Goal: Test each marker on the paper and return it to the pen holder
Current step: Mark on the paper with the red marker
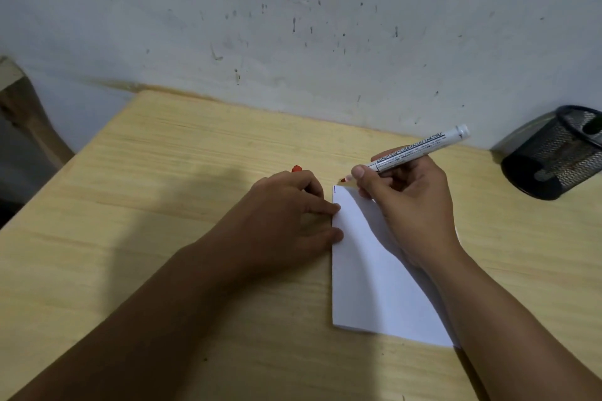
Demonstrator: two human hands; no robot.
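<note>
The white paper (pixel 374 277) lies on the wooden table (pixel 163 172), nearest the viewer. On the paper's left edge, the left hand (pixel 286 215) presses 2 fingertips, its other fingers curled around a red cap (pixel 297 169). Over the paper's far corner, the right hand (pixel 407 202) grips 1 white marker (pixel 420 150), red tip down. Farther right of the paper stands the black mesh pen holder (pixel 557 153), against the wall (pixel 293 26).

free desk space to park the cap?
Bare wood left of the left hand, and between the right hand and the pen holder. Crowded at the paper, where the marker and both hands meet.
</note>
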